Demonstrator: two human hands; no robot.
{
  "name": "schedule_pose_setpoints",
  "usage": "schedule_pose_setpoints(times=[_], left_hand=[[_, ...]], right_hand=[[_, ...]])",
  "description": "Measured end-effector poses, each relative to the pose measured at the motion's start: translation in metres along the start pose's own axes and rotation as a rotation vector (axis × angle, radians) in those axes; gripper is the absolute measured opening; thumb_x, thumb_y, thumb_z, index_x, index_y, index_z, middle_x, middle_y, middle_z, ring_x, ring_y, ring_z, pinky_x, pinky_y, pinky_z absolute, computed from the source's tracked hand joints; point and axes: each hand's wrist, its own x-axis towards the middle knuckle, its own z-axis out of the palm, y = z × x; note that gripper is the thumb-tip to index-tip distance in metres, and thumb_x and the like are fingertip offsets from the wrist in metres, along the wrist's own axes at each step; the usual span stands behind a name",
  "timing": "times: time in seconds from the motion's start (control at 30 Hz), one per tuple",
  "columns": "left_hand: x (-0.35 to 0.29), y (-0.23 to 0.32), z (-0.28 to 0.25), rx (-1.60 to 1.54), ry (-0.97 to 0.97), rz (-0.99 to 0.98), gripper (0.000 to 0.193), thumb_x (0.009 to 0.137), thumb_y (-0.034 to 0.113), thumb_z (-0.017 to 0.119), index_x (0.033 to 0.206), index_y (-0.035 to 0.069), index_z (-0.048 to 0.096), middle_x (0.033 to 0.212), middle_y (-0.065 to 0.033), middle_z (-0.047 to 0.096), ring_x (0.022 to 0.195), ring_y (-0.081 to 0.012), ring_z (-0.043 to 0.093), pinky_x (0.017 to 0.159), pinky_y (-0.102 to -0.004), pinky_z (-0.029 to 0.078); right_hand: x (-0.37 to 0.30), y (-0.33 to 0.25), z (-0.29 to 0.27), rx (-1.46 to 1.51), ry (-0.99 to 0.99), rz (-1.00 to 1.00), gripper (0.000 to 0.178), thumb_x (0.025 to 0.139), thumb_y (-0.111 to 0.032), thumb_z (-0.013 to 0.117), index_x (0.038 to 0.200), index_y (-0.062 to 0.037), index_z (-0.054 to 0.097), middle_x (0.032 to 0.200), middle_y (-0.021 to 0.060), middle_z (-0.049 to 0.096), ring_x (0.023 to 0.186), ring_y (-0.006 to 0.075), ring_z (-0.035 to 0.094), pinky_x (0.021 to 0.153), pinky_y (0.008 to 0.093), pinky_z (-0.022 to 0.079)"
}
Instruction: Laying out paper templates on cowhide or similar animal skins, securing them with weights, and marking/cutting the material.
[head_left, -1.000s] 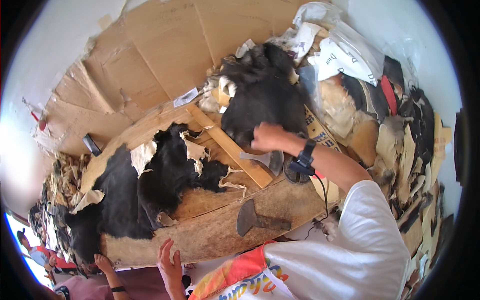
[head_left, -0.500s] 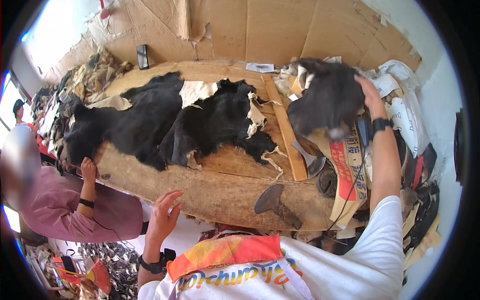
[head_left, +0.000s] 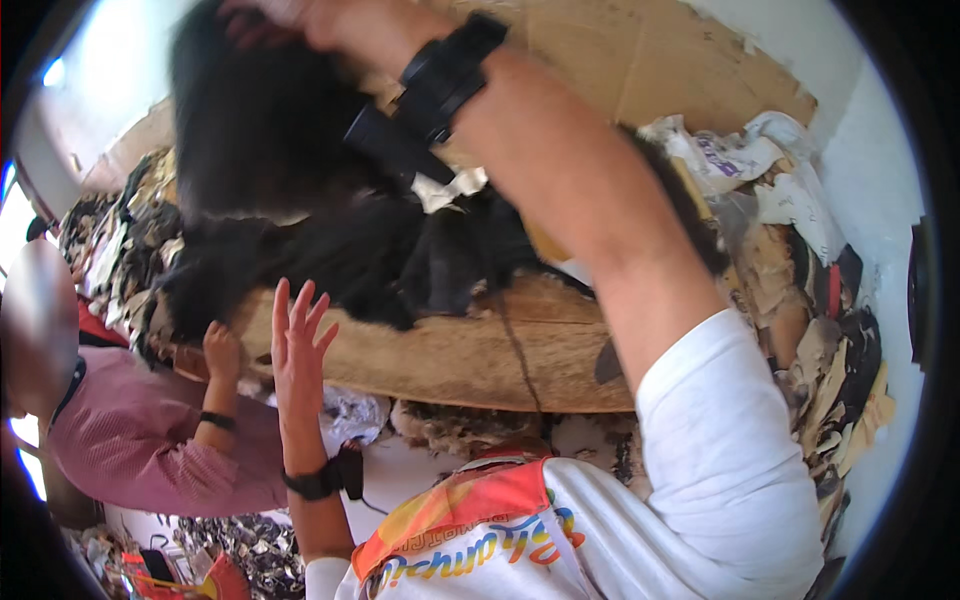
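Note:
My right hand [head_left: 300, 20], blurred by motion, is raised at the upper left with the arm stretched across the bench. It grips a dark fur piece [head_left: 260, 130], which hangs down from it above the bench. Below lies a large black fur hide [head_left: 440, 260], partly covered by my arm and the raised piece. A pale bare patch [head_left: 450, 190] shows on it. My left hand [head_left: 302, 350] is held over the bench's near edge, fingers spread, with nothing in it. A thin dark cord [head_left: 517, 345] hangs beside the hide.
The wooden bench [head_left: 440, 375] spans the middle. A co-worker's hand [head_left: 222, 352] rests at its left end, by the hide. Fur scraps [head_left: 110, 225] pile up at the far left, more scraps [head_left: 800, 350] at the right. Cardboard [head_left: 640, 70] lines the back wall.
My right hand has swung from the right end to the upper left, carrying the fur piece. My left hand has risen slightly, fingers spreading. The view has shifted a little.

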Motion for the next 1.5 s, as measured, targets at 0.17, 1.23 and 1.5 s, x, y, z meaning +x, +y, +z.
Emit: schedule_pose_setpoints(times=[0.17, 1.23, 1.5], left_hand=[[0.005, -0.038, -0.129, -0.486, 0.037, -0.094, 0.074, 0.080, 0.055, 0.048, 0.136, 0.016, 0.020, 0.135, -0.0127, 0.032, 0.120, -0.0270, 0.037, 0.094, -0.0427, 0.036], [-0.069, -0.062, -0.215, 0.079, 0.678, -0.411, 0.028, 0.086, 0.025, 0.054, 0.110, 0.012, 0.049, 0.105, -0.0012, 0.056, 0.088, -0.0149, 0.056, 0.069, -0.0308, 0.047], [-0.040, -0.033, -0.194, -0.208, 0.813, -0.093, 0.043, 0.083, 0.024, 0.059, 0.120, 0.010, 0.043, 0.114, -0.0044, 0.051, 0.101, -0.0194, 0.052, 0.085, -0.0341, 0.043]], right_hand=[[-0.073, 0.087, 0.177, -0.334, -0.726, -0.997, 0.024, 0.082, -0.020, 0.043, 0.078, -0.0031, 0.060, 0.070, 0.0065, 0.062, 0.058, 0.0171, 0.055, 0.055, 0.0313, 0.044], [-0.375, 0.093, -0.136, -0.489, 0.384, 0.615, 0.014, 0.082, -0.012, 0.055, 0.078, 0.0013, 0.053, 0.069, 0.0005, 0.051, 0.068, 0.0089, 0.045, 0.064, 0.0241, 0.038], [-0.432, 0.107, -0.218, -0.199, 0.844, 0.751, 0.024, 0.089, -0.019, 0.048, 0.102, -0.0005, 0.055, 0.093, 0.0013, 0.056, 0.083, 0.0098, 0.051, 0.078, 0.0224, 0.039]])
